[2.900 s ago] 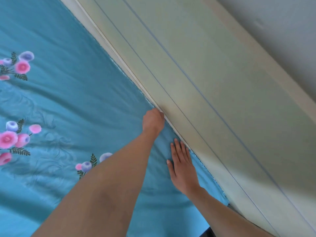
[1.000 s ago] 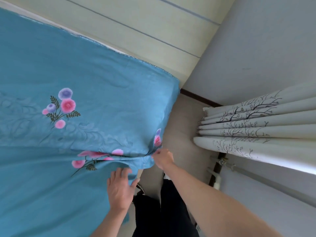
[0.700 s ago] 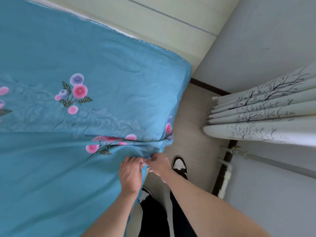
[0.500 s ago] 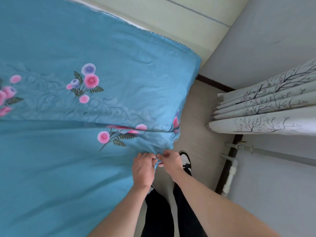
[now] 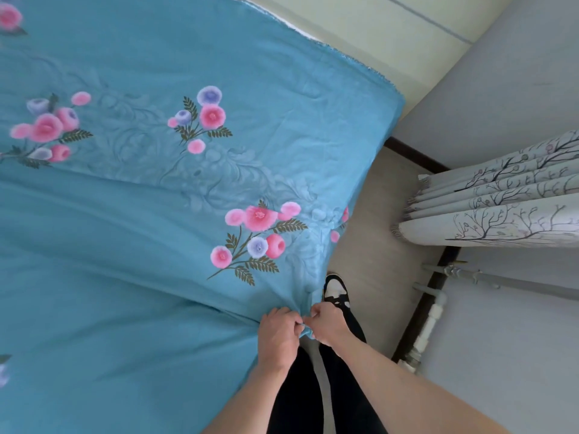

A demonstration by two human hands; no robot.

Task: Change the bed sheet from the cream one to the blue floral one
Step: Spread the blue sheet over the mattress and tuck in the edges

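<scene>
1. Blue floral sheet already covers the bed; no cream one visible.
2. My left hand pinches its bunched edge.
3. Right hand pinches right beside, probably pulling it taut to kill wrinkles.

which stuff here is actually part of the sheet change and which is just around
Part of the job:
blue floral sheet, spread over the bed
left hand, pinching the sheet's edge
right hand, pinching the same edge

Just around:
curtain
pipe by the wall
shoe on the floor
</scene>
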